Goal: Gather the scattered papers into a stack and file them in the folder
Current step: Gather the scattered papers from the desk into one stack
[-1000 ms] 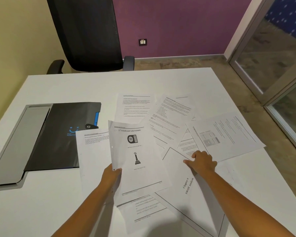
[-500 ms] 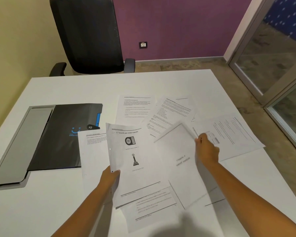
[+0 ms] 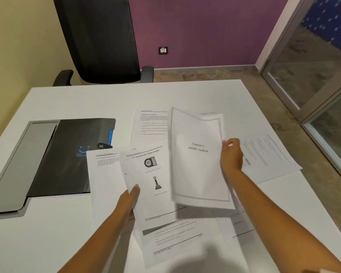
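White "Chapter 4" title sheet [image 3: 199, 154] lifted above scattered papers, right hand [image 3: 231, 154] pinching its right edge. Left hand [image 3: 130, 198] closed on white "Awards and Achievements" page [image 3: 154, 184]. Open black folder [image 3: 67, 156] lies left on white worktop [image 3: 87, 99].

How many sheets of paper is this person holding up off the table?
2. The left hand holds the awards page; the right hand holds the chapter title page. Several more sheets lie flat, overlapping, so some may be hidden.
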{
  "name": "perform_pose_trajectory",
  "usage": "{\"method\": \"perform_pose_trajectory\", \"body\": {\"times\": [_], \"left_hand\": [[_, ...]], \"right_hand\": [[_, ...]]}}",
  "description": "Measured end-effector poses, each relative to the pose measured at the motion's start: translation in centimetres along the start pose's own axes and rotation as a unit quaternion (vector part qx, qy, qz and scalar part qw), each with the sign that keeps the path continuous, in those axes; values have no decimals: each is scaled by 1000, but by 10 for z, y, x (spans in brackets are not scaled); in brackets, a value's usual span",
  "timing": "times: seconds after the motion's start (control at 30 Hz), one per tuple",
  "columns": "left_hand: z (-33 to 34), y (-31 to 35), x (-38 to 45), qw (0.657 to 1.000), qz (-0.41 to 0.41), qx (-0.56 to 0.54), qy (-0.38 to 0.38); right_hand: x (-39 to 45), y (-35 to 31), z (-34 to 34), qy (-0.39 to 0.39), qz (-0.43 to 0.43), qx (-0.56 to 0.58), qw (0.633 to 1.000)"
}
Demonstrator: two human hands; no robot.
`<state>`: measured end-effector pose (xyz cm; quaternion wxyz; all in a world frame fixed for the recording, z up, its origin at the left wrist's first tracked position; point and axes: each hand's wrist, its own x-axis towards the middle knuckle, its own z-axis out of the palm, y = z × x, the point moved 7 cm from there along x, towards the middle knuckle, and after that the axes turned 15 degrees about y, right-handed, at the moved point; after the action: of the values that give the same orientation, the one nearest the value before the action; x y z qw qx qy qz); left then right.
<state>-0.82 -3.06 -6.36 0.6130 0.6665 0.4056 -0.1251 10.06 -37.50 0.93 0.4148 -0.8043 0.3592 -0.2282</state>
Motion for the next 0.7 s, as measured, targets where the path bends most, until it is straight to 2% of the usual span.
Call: {"method": "perform_pose_trajectory", "body": {"times": [0.07,0.2,0.23,0.37,0.5,0.7], "left_hand": [[2,-1,1,1000,-20,3,16],[12,-1,-6,997,-70,-14,-25],[13,-1,-6,997,-62,-9,-33],[12,-3,-3,997,-17,35,-66],[10,-7,-2,994,-9,92,-66],[12,7,-4,997,16,26,-77]], "right_hand": [[-21,11,15,-27,-22,-34,999],[-57,31,37,-74,-5,-38,996],[-65,34,41,-88,-1,-38,995],[-86,27,47,-128,-83,-45,987],[-91,25,50,-219,-83,-2,972],[-75,36,37,-260,43,-8,965]]}}
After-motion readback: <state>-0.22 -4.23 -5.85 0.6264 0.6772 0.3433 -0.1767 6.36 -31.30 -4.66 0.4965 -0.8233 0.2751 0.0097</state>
